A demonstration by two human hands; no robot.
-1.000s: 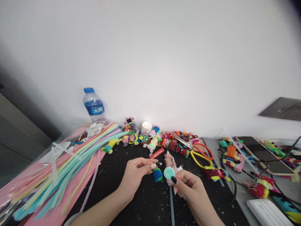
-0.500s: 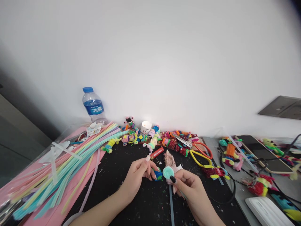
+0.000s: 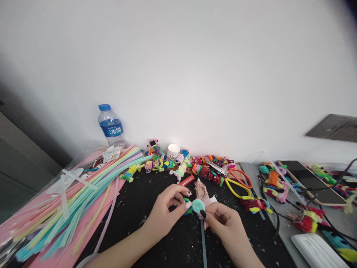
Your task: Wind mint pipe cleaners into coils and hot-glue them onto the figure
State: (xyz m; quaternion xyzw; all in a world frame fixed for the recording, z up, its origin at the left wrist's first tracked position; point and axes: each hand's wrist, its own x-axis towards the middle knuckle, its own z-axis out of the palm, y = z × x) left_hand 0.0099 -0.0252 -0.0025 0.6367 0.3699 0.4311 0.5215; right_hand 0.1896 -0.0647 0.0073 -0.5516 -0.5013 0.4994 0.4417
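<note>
A flat, round mint-green coil (image 3: 198,206), apparently wound from pipe cleaner, is pinched between the thumb and fingers of my right hand (image 3: 227,227). My left hand (image 3: 167,210) is just left of the coil, its thumb tip close to the coil's edge. Its thumb and fingers are apart, with nothing visible between them. Behind the coil lies what looks like a glue gun (image 3: 201,190) with a stained, pale pink nozzle, partly hidden by my right hand. A small blue-green piece (image 3: 188,207) shows past my left thumb.
Left are bundled pastel pipe cleaners (image 3: 92,190) and a water bottle (image 3: 111,128). Fuzzy figures (image 3: 157,163), a white paper cup (image 3: 173,150), a red utility-knife-like tool (image 3: 186,181) and scissors (image 3: 240,182) lie behind. A phone (image 3: 309,182) and cables are right.
My left hand has moved right, its fingers parting and its thumb coming beside the mint coil. My right hand and the coil have shifted only slightly left.
</note>
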